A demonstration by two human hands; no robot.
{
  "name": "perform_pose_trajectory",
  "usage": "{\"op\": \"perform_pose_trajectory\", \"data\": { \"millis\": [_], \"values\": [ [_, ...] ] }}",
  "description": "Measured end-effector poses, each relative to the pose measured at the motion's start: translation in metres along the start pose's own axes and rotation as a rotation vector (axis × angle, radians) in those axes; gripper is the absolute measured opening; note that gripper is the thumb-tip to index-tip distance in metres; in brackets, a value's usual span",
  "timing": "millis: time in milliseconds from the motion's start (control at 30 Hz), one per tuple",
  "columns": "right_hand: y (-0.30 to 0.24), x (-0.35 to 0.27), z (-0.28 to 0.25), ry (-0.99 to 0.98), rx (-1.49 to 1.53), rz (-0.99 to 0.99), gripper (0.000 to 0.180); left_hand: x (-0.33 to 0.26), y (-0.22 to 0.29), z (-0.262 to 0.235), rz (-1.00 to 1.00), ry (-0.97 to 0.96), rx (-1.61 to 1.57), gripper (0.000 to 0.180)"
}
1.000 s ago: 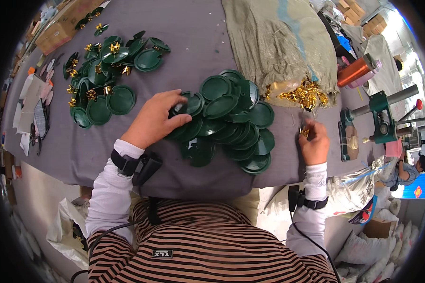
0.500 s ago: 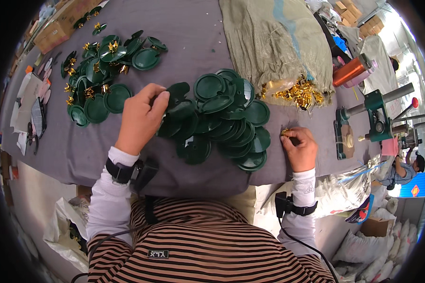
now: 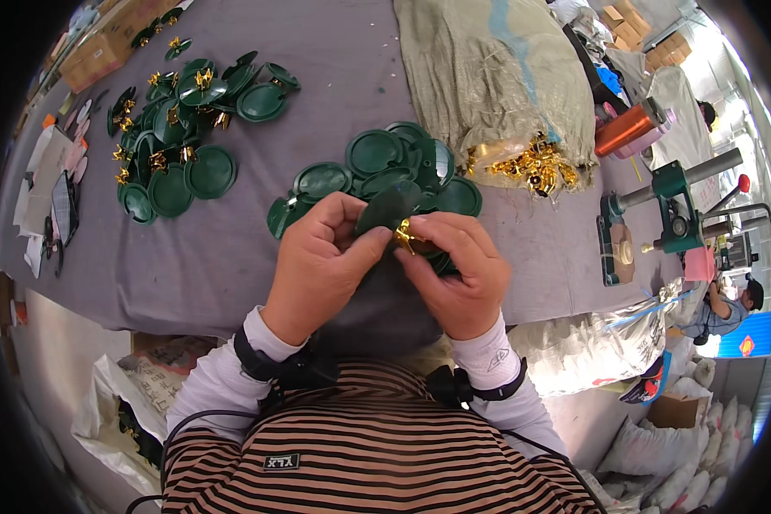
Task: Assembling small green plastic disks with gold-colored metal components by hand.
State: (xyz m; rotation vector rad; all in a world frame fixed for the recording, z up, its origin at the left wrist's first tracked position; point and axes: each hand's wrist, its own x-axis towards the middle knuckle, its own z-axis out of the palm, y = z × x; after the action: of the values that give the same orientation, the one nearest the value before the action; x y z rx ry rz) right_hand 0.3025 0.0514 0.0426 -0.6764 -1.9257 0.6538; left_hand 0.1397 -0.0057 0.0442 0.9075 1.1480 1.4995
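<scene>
Gold clip brought up to tilted green disc between two hands

From where I stand, the left hand pinches the disc narrowly by its lower-left edge, thumb on the near side and fingers partly out of sight behind it. The right hand has thumb and forefinger drawn close on the gold clip, just beside the left thumb tip. Disc and clip sit together in the small space between the two sets of fingertips, though I can't tell whether the clip is seated or merely touching.

I take the step in hand to be fitting the clip to the disc. The next move seems to call for a steady left pinch while the right fingers line the clip up and press.

The disc stands tilted, well off flat; its long visible axis runs from the left fingertips up and away to the right. The clip's longer axis runs roughly toward the person's body; which way its prongs point is too small to make out.

Just beyond the fingers, and partly under them, lie loose green discs. Well left of the left fingers is a heap of discs with gold clips.
</scene>
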Motion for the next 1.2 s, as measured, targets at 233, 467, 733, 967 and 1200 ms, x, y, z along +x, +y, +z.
{"op": "perform_pose_trajectory", "data": {
  "millis": [233, 467, 733, 967, 1200],
  "values": [
    [-0.006, -0.014, 0.0, 0.049, 0.492, 0.623, 0.032, -0.01, -0.009, 0.006, 0.543, -0.013, 0.64, 0.024],
    [-0.002, -0.012, 0.007, -0.02, 0.548, 0.604, 0.031, 0.009, -0.002, -0.032, 0.319, 0.074, 0.74, 0.023],
    [0.12, 0.016, -0.075, 0.048, -0.518, 0.297, 0.028, 0.062, 0.037, -0.172, 0.718, 0.65, 1.33, 0.036],
    [0.172, 0.035, -0.078, 0.009, -0.743, 0.266, 0.017, 0.049, -0.005, -0.086, 0.492, -0.027, 1.086, 0.03],
    [0.149, 0.019, -0.086, 0.04, -0.587, 0.46, 0.015, 0.059, -0.018, -0.082, 0.493, -0.205, 1.321, 0.028]
  ]
}}
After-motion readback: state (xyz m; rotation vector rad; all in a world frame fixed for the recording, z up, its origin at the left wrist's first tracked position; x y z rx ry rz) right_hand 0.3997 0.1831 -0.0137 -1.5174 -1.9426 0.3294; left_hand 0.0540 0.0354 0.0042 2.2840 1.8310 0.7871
